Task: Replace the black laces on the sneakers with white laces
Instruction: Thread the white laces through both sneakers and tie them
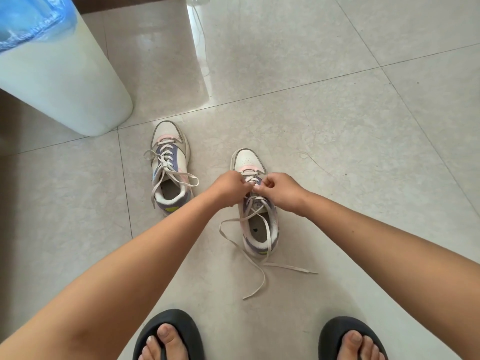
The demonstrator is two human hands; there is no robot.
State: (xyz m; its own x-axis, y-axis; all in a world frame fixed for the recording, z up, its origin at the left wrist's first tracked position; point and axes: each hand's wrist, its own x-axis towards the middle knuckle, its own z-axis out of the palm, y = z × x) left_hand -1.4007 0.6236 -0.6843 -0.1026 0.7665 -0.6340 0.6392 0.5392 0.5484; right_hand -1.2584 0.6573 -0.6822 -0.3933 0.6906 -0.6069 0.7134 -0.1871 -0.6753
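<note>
**Lace work at the mid eyelets of the right-hand sneaker**

Two sneakers are set toe-away on the tiled floor (337,126), so that the tongues and eyelets face the person crouched over them. The right-hand sneaker (255,203) is placed directly between the outstretched forearms, within easy reach. The left hand (228,185) and the right hand (279,189) are both closed in a pinch on the white lace (253,184) at the mid eyelet rows, one hand on each side; this is judged to keep the tension even while the lace is drawn. The loose ends (259,276) are left trailing on the floor towards the person, clear of the working area. The left-hand sneaker (170,167) is set apart, untouched, already threaded with a pale lace, its ends slack. No black lace is seen. A white bin (67,81) stands nearby.
</note>
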